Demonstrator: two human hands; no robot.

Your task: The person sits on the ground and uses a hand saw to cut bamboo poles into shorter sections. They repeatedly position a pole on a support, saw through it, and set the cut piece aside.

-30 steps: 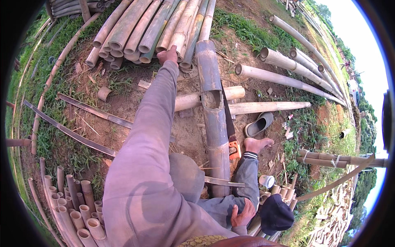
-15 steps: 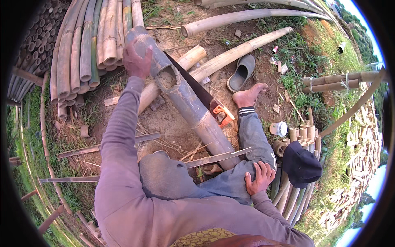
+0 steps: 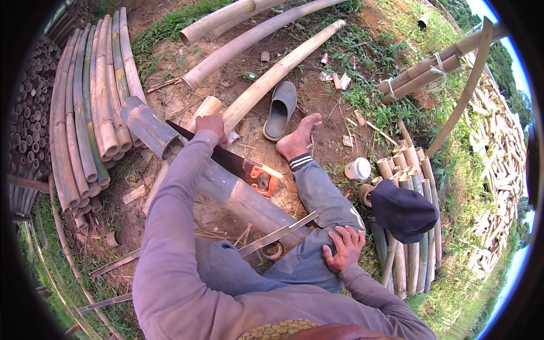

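A thick grey bamboo pole (image 3: 238, 190) lies slanting across from my legs, with a notch cut in its upper side toward the far end. Along its right side rests a hand saw (image 3: 232, 163) with a dark blade and an orange handle. My left hand (image 3: 211, 128) is over the pole beside the notch, next to the blade's far part. Its fingers bend down and are mostly hidden, so their grip cannot be made out. On my bent right leg lies my right hand (image 3: 344, 248), holding nothing, fingers spread over the trousers (image 3: 326, 201).
Bamboo poles (image 3: 102, 107) are stacked at the far left. A pale pole (image 3: 283, 68) and a grey clog (image 3: 280, 110) lie ahead. On the right are a white-lidded cup (image 3: 358, 169), a dark cap (image 3: 403, 211) on short bamboo pieces, and a tied bamboo rail (image 3: 442, 62).
My left hand has left the pole's far end and come nearer, to the saw blade beside the notch. My right hand stays on my leg. The view has turned toward the right.
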